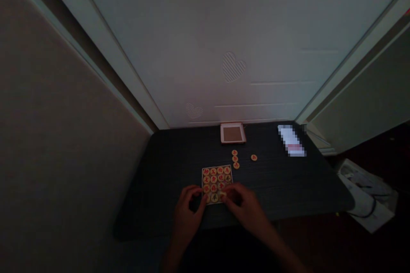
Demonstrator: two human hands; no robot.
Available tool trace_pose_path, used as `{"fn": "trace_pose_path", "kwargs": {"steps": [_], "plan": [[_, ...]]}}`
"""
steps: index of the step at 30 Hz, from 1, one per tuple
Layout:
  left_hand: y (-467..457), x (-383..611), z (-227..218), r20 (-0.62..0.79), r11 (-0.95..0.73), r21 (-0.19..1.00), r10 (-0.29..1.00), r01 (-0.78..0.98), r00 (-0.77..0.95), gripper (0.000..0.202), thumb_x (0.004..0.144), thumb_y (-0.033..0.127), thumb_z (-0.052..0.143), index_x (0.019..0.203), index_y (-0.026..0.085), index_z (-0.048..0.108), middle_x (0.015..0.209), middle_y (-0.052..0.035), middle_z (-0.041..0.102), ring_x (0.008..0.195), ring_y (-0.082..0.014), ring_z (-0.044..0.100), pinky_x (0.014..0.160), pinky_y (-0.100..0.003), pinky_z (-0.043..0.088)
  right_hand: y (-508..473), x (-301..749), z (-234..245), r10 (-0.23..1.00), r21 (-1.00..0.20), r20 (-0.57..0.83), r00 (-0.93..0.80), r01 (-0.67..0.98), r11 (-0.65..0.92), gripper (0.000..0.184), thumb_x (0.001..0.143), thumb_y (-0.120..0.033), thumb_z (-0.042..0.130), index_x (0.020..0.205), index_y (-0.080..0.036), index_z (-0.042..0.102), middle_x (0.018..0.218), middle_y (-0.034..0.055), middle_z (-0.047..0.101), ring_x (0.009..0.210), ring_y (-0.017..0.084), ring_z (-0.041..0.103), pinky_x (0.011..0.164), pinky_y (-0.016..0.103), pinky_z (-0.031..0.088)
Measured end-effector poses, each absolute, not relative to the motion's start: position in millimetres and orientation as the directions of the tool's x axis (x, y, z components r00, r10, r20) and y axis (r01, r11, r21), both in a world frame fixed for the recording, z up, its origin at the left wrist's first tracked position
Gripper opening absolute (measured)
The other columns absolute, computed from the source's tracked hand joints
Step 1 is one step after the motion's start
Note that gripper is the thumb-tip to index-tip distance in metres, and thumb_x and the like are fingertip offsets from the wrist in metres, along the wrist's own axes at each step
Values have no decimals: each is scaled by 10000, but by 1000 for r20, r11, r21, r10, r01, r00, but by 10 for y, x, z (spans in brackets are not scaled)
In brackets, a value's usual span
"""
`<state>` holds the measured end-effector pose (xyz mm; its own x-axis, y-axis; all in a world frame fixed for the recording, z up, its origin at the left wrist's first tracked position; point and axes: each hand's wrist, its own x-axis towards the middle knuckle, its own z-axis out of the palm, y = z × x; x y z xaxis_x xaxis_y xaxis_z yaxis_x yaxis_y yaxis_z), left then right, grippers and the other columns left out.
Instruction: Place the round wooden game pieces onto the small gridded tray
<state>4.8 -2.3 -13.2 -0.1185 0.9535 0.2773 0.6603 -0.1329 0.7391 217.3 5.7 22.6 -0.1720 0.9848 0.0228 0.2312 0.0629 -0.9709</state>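
A shallow square box [217, 166] on the dark table holds rows of round wooden Chinese chess pieces [213, 179], most with red characters and a few with black ones. My left hand [188, 209] is curled at the box's left front corner, thumb and fingers closed on its edge. At the front right corner, my right hand [245, 207] pinches a chess piece [223, 195] between thumb and fingers, low over the box; its fingers cover part of the right side. Beyond the box, three loose pieces [235, 159] lie in a line, and a single piece [254, 158] lies to their right.
An open lid or tray [232, 124] with a brown inside stands at the table's back edge. A blurred-out phone-like thing [291, 140] lies at the back right. Right of the table [153, 179], a white box [368, 196] sits lower down. A pale panel [205, 51] rises behind.
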Motion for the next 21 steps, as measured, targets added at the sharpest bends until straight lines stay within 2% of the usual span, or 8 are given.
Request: {"fn": "trace_pose_path", "kwargs": {"steps": [6,9,21], "plan": [[-34,39,-135,283,-143,744,952,653,-114,152,893,362,659,978,239,690,1053,-59,669,921,-235,691,803,-385,579,110,2046,194,976,-896,58,-208,420,143,36,909,-227,690,907,-226,725,853,9,742,730,174,667,697,273,511],[-28,43,-143,281,-142,751,953,645,-117,158,891,363,660,980,237,693,1052,-60,673,915,-234,695,790,-381,584,118,1999,159,974,-859,64,-218,484,164,46,904,-202,694,878,-228,722,848,8,742,757,181,668,725,282,507],[-43,34,-126,259,-141,763,961,630,-99,150,923,375,630,964,244,691,1074,-71,669,994,-250,678,842,-402,573,126,1924,174,968,-774,113,-223,592,226,72,904,-183,686,876,-237,724,895,28,759,864,221,685,821,334,512]]}}
